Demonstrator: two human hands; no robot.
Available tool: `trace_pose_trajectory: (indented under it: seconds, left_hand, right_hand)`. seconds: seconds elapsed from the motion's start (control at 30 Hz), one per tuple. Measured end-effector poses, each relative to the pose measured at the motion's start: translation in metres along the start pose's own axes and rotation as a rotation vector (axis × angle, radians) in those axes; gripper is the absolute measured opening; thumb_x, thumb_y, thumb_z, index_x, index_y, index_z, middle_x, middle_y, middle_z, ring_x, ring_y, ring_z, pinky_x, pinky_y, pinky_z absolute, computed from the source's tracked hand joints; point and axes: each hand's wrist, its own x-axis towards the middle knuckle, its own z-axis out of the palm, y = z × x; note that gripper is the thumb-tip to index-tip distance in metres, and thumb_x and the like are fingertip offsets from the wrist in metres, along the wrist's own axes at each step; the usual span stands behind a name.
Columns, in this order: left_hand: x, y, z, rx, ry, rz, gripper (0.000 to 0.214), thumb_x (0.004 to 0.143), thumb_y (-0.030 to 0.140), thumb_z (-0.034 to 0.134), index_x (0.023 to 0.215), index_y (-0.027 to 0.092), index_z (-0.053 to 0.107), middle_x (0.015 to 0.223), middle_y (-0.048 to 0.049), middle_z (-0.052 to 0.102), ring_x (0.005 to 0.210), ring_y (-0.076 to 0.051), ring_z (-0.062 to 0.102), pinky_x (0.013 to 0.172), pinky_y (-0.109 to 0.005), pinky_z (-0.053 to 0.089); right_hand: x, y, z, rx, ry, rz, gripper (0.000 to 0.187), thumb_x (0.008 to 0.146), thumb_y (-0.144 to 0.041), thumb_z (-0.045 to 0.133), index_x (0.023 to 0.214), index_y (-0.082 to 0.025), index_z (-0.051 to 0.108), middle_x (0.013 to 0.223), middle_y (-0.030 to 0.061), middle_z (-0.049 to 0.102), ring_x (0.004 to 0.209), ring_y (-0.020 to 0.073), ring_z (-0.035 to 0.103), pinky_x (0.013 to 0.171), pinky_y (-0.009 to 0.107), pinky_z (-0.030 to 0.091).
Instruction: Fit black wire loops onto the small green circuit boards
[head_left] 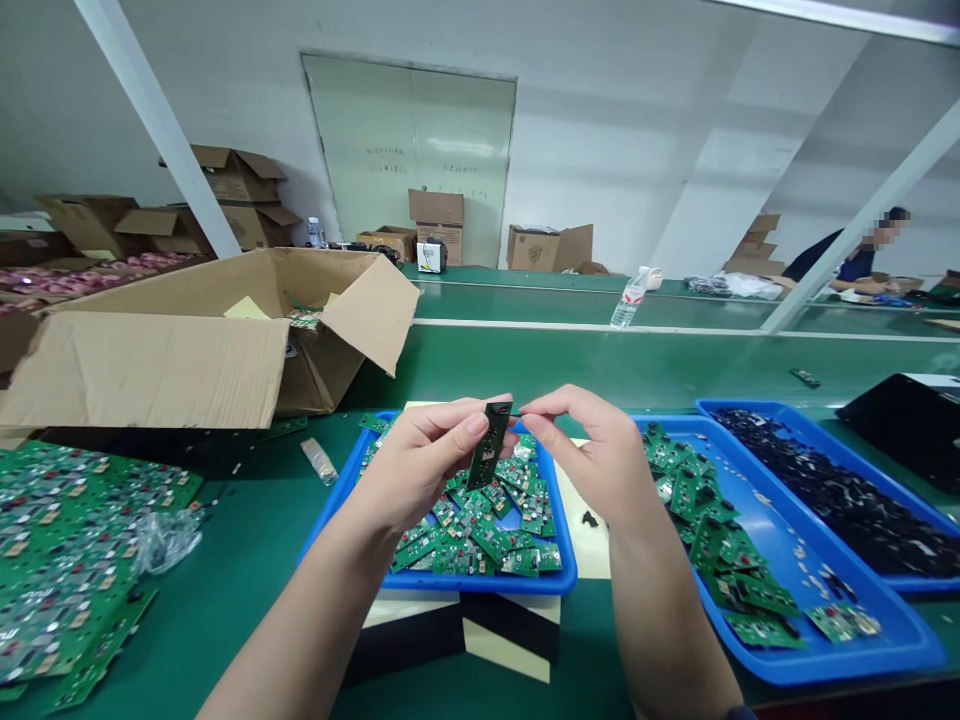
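My left hand (pixel 424 455) grips a small circuit board (pixel 489 450) between thumb and fingers, tilted nearly upright, its dark green face towards me. At the board's upper right edge, my right hand (pixel 596 450) pinches a thin black piece (pixel 516 415), too small to name exactly; whether it is joined to the board I cannot tell. Both hands are above a blue tray (pixel 568 572) heaped with small green circuit boards (pixel 480 530). On the yellow sheet (pixel 596 550) beside that tray lies a small black bit (pixel 590 519).
A second blue tray (pixel 877 665) at right holds boards and small loose parts; a third (pixel 911 585) holds black pieces. Large board panels (pixel 67 560) and an open carton (pixel 150 370) occupy the left. Behind stand a water bottle (pixel 628 300) and a person (pixel 855 262).
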Motion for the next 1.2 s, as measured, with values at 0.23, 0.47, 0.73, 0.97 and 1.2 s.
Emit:
trace_pose_trajectory:
  seconds: [0.23, 0.47, 0.73, 0.97, 1.2]
  left_hand:
    - [0.002, -0.007, 0.0, 0.087, 0.111, 0.132, 0.027, 0.077, 0.035, 0.066, 0.098, 0.02, 0.071, 0.089, -0.0093, 0.071, 0.087, -0.021, 0.065, 0.073, -0.033, 0.054]
    - [0.003, -0.006, -0.004, 0.258, 0.06, 0.172, 0.025, 0.08, 0.032, 0.062, 0.097, 0.017, 0.072, 0.079, -0.0085, 0.068, 0.076, -0.018, 0.061, 0.07, -0.032, 0.051]
    - [0.004, -0.002, -0.001, 0.201, -0.045, 0.156, 0.023, 0.075, 0.027, 0.068, 0.097, 0.021, 0.072, 0.09, -0.0092, 0.069, 0.082, -0.018, 0.064, 0.07, -0.03, 0.055]
    - [0.0, 0.003, -0.019, 0.613, 0.153, 0.553, 0.036, 0.075, 0.017, 0.068, 0.111, 0.024, 0.065, 0.095, -0.0074, 0.062, 0.088, -0.016, 0.06, 0.077, -0.029, 0.053]
    - [-0.003, 0.005, -0.015, 0.868, -0.039, 0.676, 0.042, 0.081, 0.012, 0.06, 0.12, 0.026, 0.056, 0.103, -0.0069, 0.059, 0.098, -0.016, 0.058, 0.081, -0.029, 0.052]
  right_hand:
    - [-0.001, -0.006, 0.004, -0.016, -0.011, 0.035, 0.011, 0.081, -0.018, 0.053, 0.071, -0.02, 0.056, 0.067, -0.0002, 0.06, 0.064, 0.0136, 0.055, 0.061, 0.026, 0.044]
    - [0.003, -0.002, 0.005, -0.125, 0.101, -0.089, 0.012, 0.084, -0.018, 0.05, 0.076, -0.019, 0.057, 0.07, 0.0021, 0.061, 0.066, 0.0147, 0.056, 0.064, 0.029, 0.045]
    - [0.005, 0.01, 0.009, -0.33, 0.232, -0.321, 0.026, 0.085, -0.011, 0.048, 0.105, -0.025, 0.057, 0.106, 0.0076, 0.06, 0.095, 0.0207, 0.058, 0.098, 0.047, 0.038]
    - [-0.003, 0.002, -0.015, -0.112, 0.384, -0.151, 0.013, 0.084, -0.019, 0.052, 0.091, -0.022, 0.062, 0.087, 0.0061, 0.065, 0.084, 0.0206, 0.061, 0.076, 0.038, 0.05]
    - [-0.006, -0.012, 0.007, 0.15, 0.078, 0.018, 0.006, 0.082, -0.024, 0.057, 0.082, -0.02, 0.062, 0.077, 0.0029, 0.065, 0.069, 0.0149, 0.058, 0.063, 0.029, 0.049]
